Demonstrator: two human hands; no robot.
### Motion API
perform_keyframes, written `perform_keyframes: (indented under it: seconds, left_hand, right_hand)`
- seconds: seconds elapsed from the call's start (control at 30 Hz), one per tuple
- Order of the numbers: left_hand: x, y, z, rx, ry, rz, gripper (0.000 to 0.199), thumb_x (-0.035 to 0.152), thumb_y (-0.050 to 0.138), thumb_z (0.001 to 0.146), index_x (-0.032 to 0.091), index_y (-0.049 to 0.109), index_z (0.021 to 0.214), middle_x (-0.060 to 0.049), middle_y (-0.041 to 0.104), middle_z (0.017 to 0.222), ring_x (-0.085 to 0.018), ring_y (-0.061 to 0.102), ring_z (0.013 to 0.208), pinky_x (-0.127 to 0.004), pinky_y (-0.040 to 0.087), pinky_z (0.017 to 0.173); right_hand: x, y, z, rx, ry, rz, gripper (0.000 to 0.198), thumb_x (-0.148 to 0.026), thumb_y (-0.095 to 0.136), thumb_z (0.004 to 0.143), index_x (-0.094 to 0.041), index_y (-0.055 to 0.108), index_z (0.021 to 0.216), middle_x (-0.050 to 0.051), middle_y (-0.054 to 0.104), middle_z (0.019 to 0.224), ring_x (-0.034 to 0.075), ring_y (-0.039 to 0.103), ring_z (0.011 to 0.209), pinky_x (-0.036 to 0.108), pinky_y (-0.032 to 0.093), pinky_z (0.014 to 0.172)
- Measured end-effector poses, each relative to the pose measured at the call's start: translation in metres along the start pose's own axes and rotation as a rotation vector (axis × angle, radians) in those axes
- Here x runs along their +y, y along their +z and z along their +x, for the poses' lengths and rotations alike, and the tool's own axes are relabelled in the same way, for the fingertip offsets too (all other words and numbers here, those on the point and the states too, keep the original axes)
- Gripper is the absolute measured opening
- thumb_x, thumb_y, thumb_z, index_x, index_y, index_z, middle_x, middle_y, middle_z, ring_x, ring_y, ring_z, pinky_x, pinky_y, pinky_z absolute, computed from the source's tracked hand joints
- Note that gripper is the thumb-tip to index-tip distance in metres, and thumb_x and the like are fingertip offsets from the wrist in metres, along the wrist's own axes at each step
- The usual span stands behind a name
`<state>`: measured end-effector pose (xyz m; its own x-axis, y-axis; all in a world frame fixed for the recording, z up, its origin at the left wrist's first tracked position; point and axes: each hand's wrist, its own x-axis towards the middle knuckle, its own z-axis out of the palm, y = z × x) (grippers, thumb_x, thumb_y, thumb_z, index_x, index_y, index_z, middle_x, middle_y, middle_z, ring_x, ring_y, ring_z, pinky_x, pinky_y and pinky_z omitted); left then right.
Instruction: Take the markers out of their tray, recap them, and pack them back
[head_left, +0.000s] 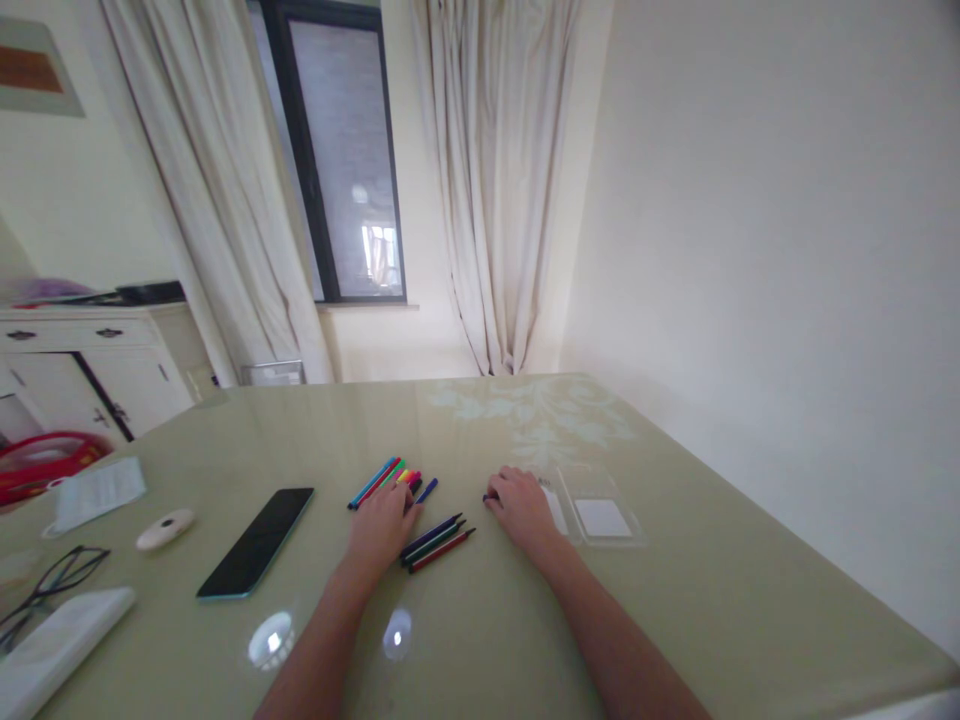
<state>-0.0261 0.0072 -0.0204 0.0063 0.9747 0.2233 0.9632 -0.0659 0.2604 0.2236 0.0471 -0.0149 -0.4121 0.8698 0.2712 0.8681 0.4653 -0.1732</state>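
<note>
- Pale green and glossy, the worktop point(480, 640) carries everything near the hands, with two bright reflections towards its near edge and a lighter leaf pattern at the far right.
- Left hand point(381, 522): palm down, fingers bent over the near ends of a bundle of coloured pens point(377, 480), among them light blue, red, green, yellow and pink. Whether it grips any cannot be told.
- A blue pen point(427, 490) lies slanted just right of that hand's fingers.
- Three dark pens point(436, 541), the nearest one dark red, lie side by side on the worktop between the forearms, close to the left hand.
- Right hand point(521, 505): palm down, fingers curled, with the dark end of something slim showing at the fingertips; its hold is hidden.
- Clear plastic case point(634, 525), spread flat beside the right hand, which partly covers it; a white card point(602, 517) shows in its right half.
- Farther left lie a black-faced phone point(255, 545), a white oval object point(165, 530), glasses point(75, 568) and a pale blue mask point(101, 493).
</note>
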Motion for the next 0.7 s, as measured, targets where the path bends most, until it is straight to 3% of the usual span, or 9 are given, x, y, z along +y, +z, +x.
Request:
perform_keyframes:
  seconds: [0.1,0.2,0.3,0.47,0.57,0.7]
  left_hand:
    - [0.007,-0.002,0.001,0.012,0.076,-0.027,0.010,0.028,0.058,0.094,0.022,0.062,0.089,-0.010,0.068,0.108,-0.027,0.062,0.108,-0.038,0.046,0.095]
    - [0.021,-0.005,0.001,0.026,0.185,-0.167,0.014,0.030,0.051,0.098,0.022,0.062,0.095,-0.009,0.069,0.104,-0.026,0.063,0.104,-0.037,0.047,0.092]
    - [0.035,-0.004,-0.001,-0.023,0.238,-0.330,0.022,0.031,0.041,0.102,0.022,0.061,0.104,-0.007,0.071,0.099,-0.024,0.065,0.093,-0.034,0.049,0.084]
    - [0.042,-0.001,-0.002,-0.085,0.286,-0.316,0.033,0.033,0.034,0.105,0.024,0.064,0.114,-0.007,0.074,0.111,-0.024,0.067,0.102,-0.034,0.048,0.092]
    - [0.023,-0.007,0.002,-0.055,0.228,-0.287,0.035,0.034,0.033,0.105,0.024,0.065,0.115,-0.008,0.075,0.111,-0.024,0.069,0.102,-0.034,0.049,0.091]
    - [-0.016,-0.017,0.007,0.051,0.017,-0.247,0.036,0.035,0.032,0.105,0.022,0.063,0.119,-0.011,0.074,0.115,-0.025,0.069,0.104,-0.037,0.049,0.093]
  right_hand:
    - [-0.004,0.000,-0.001,0.069,-0.003,0.046,0.014,-0.029,0.068,0.095,-0.021,0.073,0.105,0.008,0.069,0.108,0.025,0.062,0.103,0.034,0.044,0.091]
    - [-0.010,-0.002,-0.002,0.148,-0.119,0.119,0.031,-0.031,0.066,0.097,-0.023,0.065,0.128,0.007,0.069,0.117,0.023,0.062,0.108,0.032,0.044,0.094]
    - [-0.013,-0.003,-0.002,0.132,-0.237,0.104,0.020,-0.026,0.060,0.101,-0.023,0.070,0.118,0.006,0.071,0.106,0.022,0.063,0.103,0.031,0.045,0.091]
    - [-0.004,-0.006,0.001,0.127,-0.301,0.058,0.021,-0.025,0.057,0.102,-0.025,0.071,0.118,0.008,0.074,0.101,0.023,0.064,0.100,0.034,0.044,0.092]
    - [0.019,-0.011,0.003,0.169,-0.220,0.072,0.025,-0.021,0.052,0.103,-0.023,0.072,0.117,0.008,0.075,0.103,0.023,0.064,0.102,0.034,0.044,0.094]
    - [0.056,-0.020,0.001,0.391,0.097,0.166,0.027,-0.023,0.049,0.103,-0.020,0.072,0.117,0.009,0.073,0.109,0.024,0.063,0.105,0.035,0.045,0.097]
